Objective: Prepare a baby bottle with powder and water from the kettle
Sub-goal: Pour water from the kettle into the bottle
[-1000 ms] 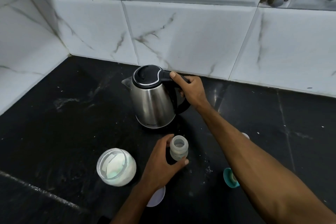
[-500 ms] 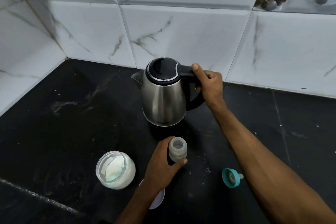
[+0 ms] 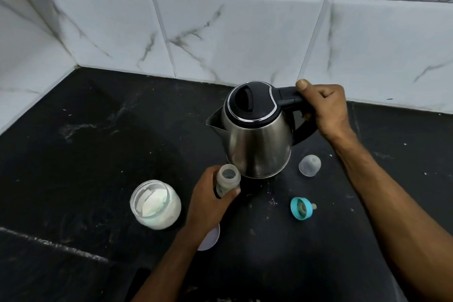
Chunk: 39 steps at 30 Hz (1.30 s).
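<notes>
A steel kettle [image 3: 257,140] with a black lid hangs above the black counter, its spout pointing left. My right hand [image 3: 326,108] grips its black handle. Just below the kettle stands a small open baby bottle [image 3: 228,179], upright, and my left hand [image 3: 208,203] holds it from the left side. An open glass jar [image 3: 155,203] of white powder stands to the left of that hand. The teal bottle ring with its teat [image 3: 302,207] lies on the counter to the right, and the clear bottle cap [image 3: 309,165] lies beyond it.
A white jar lid [image 3: 210,238] lies partly hidden under my left forearm. The black stone counter [image 3: 85,154] meets white marble-look wall tiles [image 3: 220,32] at the back and left. Powder specks dot the counter.
My right hand has lifted the kettle and carried it nearer, over the bottle. The clear bottle cap, hidden before, has come into sight. My left hand stays on the bottle.
</notes>
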Each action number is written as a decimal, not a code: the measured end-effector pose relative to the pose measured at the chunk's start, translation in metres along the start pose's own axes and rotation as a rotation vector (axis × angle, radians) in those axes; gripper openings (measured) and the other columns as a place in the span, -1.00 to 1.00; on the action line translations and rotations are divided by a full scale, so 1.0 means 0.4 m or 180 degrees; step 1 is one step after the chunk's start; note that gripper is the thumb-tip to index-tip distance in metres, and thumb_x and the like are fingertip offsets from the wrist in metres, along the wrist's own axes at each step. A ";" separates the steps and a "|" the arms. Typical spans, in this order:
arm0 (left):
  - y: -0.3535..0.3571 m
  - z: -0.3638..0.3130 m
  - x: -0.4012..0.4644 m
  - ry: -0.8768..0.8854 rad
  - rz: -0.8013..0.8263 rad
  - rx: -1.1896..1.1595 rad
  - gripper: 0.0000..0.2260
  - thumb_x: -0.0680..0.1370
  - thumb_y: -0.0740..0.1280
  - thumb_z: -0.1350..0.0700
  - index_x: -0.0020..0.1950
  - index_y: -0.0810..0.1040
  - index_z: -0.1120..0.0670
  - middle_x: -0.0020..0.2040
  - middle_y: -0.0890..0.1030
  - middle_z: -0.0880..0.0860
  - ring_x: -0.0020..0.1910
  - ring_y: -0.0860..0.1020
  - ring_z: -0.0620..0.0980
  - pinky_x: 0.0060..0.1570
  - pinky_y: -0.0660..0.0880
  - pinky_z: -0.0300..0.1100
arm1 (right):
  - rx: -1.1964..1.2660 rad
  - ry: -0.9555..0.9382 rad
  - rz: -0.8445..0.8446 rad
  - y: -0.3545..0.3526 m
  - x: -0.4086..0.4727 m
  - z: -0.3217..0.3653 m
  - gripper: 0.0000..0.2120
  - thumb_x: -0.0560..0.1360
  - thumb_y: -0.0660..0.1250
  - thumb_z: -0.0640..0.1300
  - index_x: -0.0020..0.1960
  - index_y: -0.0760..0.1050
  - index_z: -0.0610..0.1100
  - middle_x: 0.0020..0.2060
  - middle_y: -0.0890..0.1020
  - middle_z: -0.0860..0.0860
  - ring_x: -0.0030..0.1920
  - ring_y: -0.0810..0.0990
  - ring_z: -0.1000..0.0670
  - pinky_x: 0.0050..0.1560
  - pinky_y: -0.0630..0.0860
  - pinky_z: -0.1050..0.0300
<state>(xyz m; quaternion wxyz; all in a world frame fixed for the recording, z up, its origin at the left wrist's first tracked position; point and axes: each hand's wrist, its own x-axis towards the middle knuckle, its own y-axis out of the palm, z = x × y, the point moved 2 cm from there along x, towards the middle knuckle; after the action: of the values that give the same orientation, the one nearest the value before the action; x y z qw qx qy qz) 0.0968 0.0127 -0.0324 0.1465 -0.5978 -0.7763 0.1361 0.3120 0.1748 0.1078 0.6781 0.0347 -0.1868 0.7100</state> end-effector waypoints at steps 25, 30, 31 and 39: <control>-0.026 0.053 0.009 -0.0114 -0.0285 -0.0108 -0.47 0.39 0.53 0.23 0.24 0.36 -0.03 0.18 0.53 -0.07 0.14 0.53 -0.21 0.13 0.49 -0.26 | -0.0648 -0.0357 0.0382 0.001 -0.046 0.028 -0.29 0.39 0.35 0.27 -0.43 0.37 -0.42 -0.55 0.38 -0.27 -0.52 0.26 0.08 -0.48 0.20 0.27; -0.029 0.063 0.012 -0.0093 -0.0236 -0.0033 -0.48 0.39 0.53 0.19 0.24 0.37 0.00 0.18 0.54 -0.07 0.15 0.53 -0.16 0.16 0.51 -0.15 | -0.0826 -0.0457 0.0490 0.001 -0.047 0.048 -0.25 0.38 0.35 0.29 -0.43 0.30 -0.42 -0.53 0.25 -0.16 -0.47 0.18 0.04 -0.46 0.11 0.15; -0.029 0.064 0.013 -0.0106 -0.0227 -0.0026 -0.48 0.39 0.53 0.18 0.24 0.37 0.00 0.17 0.54 -0.08 0.15 0.54 -0.16 0.17 0.51 -0.14 | -0.0846 -0.0470 0.0495 0.001 -0.048 0.052 -0.26 0.39 0.35 0.29 -0.44 0.29 -0.41 -0.53 0.23 -0.15 -0.47 0.17 0.04 -0.45 0.11 0.14; -0.033 0.069 0.018 -0.0137 -0.0187 0.0101 -0.49 0.40 0.53 0.20 0.25 0.38 0.00 0.18 0.55 -0.08 0.16 0.53 -0.14 0.20 0.50 -0.10 | -0.1054 -0.0567 0.0511 -0.001 -0.056 0.076 -0.30 0.37 0.37 0.30 -0.48 0.25 -0.30 -0.53 0.19 -0.07 -0.48 0.14 0.05 -0.45 0.09 0.12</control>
<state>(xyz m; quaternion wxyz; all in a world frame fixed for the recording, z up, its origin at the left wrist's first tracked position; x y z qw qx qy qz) 0.0725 0.0155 -0.0522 0.1432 -0.5693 -0.7942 0.1568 0.3080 0.1440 0.1294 0.5966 -0.0296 -0.3624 0.7155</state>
